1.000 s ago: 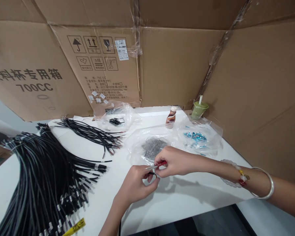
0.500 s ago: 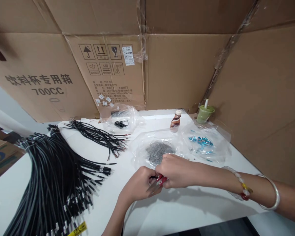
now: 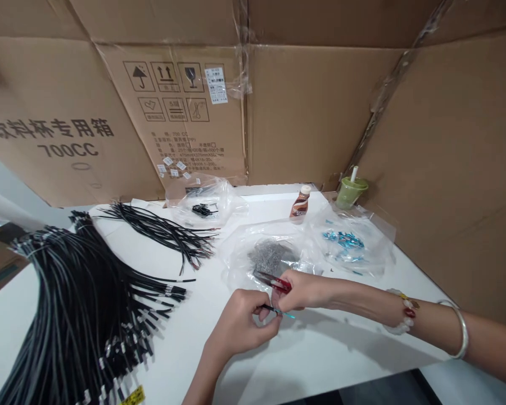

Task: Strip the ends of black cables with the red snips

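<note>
My left hand (image 3: 247, 322) is closed on a black cable (image 3: 267, 307), whose end shows a light blue tip (image 3: 290, 316). Red-handled pliers (image 3: 274, 281) are in my right hand (image 3: 297, 291), their jaws pointing left over a clear bag of small grey metal pieces (image 3: 270, 256). My hands meet just in front of that bag, with the fingers of my right hand close to the cable. Where the rest of the cable runs is hidden by my left hand.
A big bundle of black cables (image 3: 67, 304) covers the left side, with loose cables (image 3: 164, 230) behind it. Bags of blue pieces (image 3: 344, 241) and black pieces (image 3: 204, 210), a bottle (image 3: 300, 203) and a green cup (image 3: 351, 192) stand farther back, before cardboard (image 3: 303, 112).
The pliers have swung up and away from my left fingers, and their jaws now point left. The blue tip has come into view. The camera view has shifted slightly.
</note>
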A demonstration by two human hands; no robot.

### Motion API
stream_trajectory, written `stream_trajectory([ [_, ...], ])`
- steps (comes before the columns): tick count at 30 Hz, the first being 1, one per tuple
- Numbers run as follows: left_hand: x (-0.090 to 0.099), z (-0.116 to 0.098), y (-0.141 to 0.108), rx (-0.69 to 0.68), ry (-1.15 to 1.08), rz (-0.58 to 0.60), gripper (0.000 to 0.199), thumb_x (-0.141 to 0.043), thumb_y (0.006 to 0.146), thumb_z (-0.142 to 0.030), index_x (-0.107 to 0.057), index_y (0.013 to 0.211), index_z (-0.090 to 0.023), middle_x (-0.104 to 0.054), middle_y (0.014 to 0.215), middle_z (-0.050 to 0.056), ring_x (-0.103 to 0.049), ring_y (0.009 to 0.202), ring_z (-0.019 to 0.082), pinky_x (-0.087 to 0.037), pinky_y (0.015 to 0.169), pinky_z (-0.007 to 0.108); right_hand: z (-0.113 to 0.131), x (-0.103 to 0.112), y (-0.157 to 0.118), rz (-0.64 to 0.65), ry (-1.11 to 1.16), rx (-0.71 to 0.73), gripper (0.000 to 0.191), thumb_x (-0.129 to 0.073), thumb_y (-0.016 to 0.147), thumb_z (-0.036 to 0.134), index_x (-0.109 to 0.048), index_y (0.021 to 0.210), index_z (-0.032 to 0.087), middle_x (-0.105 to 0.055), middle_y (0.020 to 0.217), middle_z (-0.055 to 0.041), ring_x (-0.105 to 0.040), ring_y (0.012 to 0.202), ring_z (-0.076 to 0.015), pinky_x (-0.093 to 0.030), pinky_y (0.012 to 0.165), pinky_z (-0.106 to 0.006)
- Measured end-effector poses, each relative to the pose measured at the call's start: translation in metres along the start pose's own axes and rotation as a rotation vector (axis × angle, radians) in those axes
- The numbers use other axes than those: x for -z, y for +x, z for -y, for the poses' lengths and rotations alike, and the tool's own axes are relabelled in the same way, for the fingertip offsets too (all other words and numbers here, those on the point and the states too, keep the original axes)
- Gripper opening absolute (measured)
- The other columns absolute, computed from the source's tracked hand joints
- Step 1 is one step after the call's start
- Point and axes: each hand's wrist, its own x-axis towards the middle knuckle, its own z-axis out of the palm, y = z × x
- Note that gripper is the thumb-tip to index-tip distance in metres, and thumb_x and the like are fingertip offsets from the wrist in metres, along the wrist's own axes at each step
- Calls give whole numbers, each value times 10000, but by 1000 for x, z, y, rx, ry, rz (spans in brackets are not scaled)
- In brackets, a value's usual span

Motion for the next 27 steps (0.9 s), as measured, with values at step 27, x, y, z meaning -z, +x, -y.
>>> stream_trajectory([
  [27,-12,8,11,92,-440,-79,403,-555,793,-512,-400,615,-184,-242,580,-70,-208,540,75,-185,477,217,-43,-48,7,-758,292,479,188,-673,740,340,-667,801,162,-201,534,91,-183,506,-78,-156,497,-250],
])
